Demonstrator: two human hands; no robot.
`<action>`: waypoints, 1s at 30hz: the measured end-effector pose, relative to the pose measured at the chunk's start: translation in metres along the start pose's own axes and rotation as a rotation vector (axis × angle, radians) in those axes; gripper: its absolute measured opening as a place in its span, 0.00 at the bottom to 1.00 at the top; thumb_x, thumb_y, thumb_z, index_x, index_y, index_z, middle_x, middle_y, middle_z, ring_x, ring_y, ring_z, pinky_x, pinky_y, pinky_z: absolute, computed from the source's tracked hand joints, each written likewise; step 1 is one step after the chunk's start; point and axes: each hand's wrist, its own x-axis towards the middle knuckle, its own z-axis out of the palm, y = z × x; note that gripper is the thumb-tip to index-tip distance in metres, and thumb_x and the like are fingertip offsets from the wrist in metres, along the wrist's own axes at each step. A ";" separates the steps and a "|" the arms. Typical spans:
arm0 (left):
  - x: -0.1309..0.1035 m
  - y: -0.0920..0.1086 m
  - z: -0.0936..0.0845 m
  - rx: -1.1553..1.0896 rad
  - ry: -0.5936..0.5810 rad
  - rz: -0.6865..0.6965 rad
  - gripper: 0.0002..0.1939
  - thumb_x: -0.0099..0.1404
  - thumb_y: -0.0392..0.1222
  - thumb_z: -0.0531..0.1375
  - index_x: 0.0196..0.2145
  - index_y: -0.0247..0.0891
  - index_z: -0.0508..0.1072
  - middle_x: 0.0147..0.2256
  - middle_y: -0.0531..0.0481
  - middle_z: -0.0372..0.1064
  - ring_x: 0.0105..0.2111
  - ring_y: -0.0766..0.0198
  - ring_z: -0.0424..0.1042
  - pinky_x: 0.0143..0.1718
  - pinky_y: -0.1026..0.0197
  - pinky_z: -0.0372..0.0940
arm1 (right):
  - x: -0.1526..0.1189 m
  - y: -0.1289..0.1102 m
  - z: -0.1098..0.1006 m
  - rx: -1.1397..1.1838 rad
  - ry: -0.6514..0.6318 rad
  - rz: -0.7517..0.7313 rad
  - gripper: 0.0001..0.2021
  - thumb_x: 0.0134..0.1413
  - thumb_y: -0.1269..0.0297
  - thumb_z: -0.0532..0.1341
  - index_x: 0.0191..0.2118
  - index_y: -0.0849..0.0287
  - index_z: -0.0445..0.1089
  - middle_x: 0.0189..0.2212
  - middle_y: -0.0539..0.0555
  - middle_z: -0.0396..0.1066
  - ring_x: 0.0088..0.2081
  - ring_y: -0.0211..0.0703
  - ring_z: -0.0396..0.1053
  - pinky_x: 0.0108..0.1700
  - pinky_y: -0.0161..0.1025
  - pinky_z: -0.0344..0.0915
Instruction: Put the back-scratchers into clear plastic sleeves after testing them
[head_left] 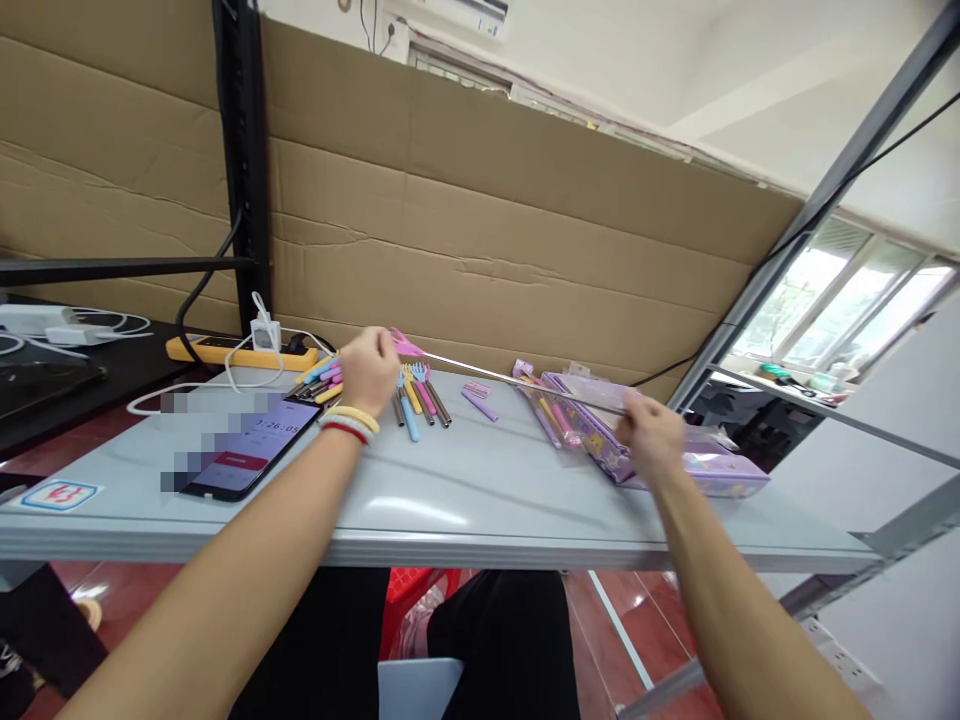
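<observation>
Stretched between my two hands is a long telescopic back scratcher (487, 373) with a thin metal rod and a pink head. My left hand (370, 368) is closed near its pink end. The far end of the rod is in my closed right hand (652, 432), which is blurred. Below and beside my left hand lie several collapsed back scratchers (424, 395) with blue, yellow and pink claw heads. More coloured handles (324, 378) lie partly hidden behind my left wrist. A purple box (600, 440) with clear plastic sits by my right hand.
A phone (240, 450) lies on the grey table (450, 490) at left. Behind it are a yellow power strip (217, 352) and a white charger (265, 332) with cables. Purple pieces (480, 402) and a clear pouch of pens (551, 410) lie near the box. Cardboard (487, 230) stands behind.
</observation>
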 end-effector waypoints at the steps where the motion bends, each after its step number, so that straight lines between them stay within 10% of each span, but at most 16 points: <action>1: -0.009 0.010 0.005 -0.014 -0.065 0.053 0.13 0.65 0.38 0.48 0.29 0.38 0.70 0.27 0.45 0.71 0.30 0.58 0.71 0.35 0.59 0.60 | -0.013 -0.010 0.023 -0.057 -0.113 -0.032 0.26 0.46 0.44 0.62 0.13 0.57 0.57 0.10 0.46 0.54 0.13 0.32 0.51 0.16 0.34 0.48; 6: -0.019 0.021 0.007 -0.027 -0.148 0.035 0.16 0.65 0.38 0.47 0.29 0.37 0.73 0.26 0.46 0.73 0.29 0.59 0.71 0.34 0.60 0.60 | -0.059 -0.061 0.113 -0.151 -0.493 -0.218 0.29 0.56 0.43 0.52 0.12 0.58 0.54 0.10 0.49 0.55 0.16 0.32 0.52 0.20 0.34 0.50; 14: 0.004 -0.001 -0.001 -0.320 -0.137 -0.060 0.19 0.67 0.45 0.49 0.50 0.37 0.70 0.38 0.47 0.75 0.36 0.63 0.73 0.40 0.60 0.65 | -0.023 -0.043 0.156 -0.215 -1.067 -0.074 0.14 0.44 0.54 0.65 0.24 0.60 0.67 0.19 0.52 0.71 0.19 0.33 0.61 0.23 0.32 0.55; 18: -0.007 -0.001 0.008 -0.296 -0.364 -0.050 0.26 0.67 0.41 0.47 0.62 0.38 0.56 0.44 0.46 0.73 0.39 0.65 0.73 0.43 0.60 0.66 | -0.026 -0.013 0.171 0.034 -0.876 0.106 0.17 0.41 0.49 0.65 0.24 0.60 0.66 0.22 0.55 0.73 0.21 0.36 0.65 0.24 0.33 0.58; 23: -0.019 -0.011 0.009 0.212 -0.731 0.117 0.20 0.60 0.41 0.54 0.50 0.35 0.70 0.49 0.41 0.70 0.51 0.55 0.68 0.52 0.57 0.61 | -0.027 0.009 0.165 0.182 -0.578 0.159 0.22 0.37 0.44 0.65 0.26 0.61 0.70 0.22 0.51 0.69 0.22 0.33 0.61 0.23 0.33 0.55; 30: -0.036 0.002 0.016 0.344 -1.097 0.436 0.26 0.65 0.53 0.45 0.51 0.36 0.69 0.56 0.40 0.64 0.57 0.51 0.61 0.56 0.51 0.56 | -0.020 0.020 0.153 0.071 -0.531 0.135 0.21 0.38 0.45 0.65 0.23 0.62 0.71 0.13 0.45 0.55 0.18 0.31 0.51 0.22 0.34 0.49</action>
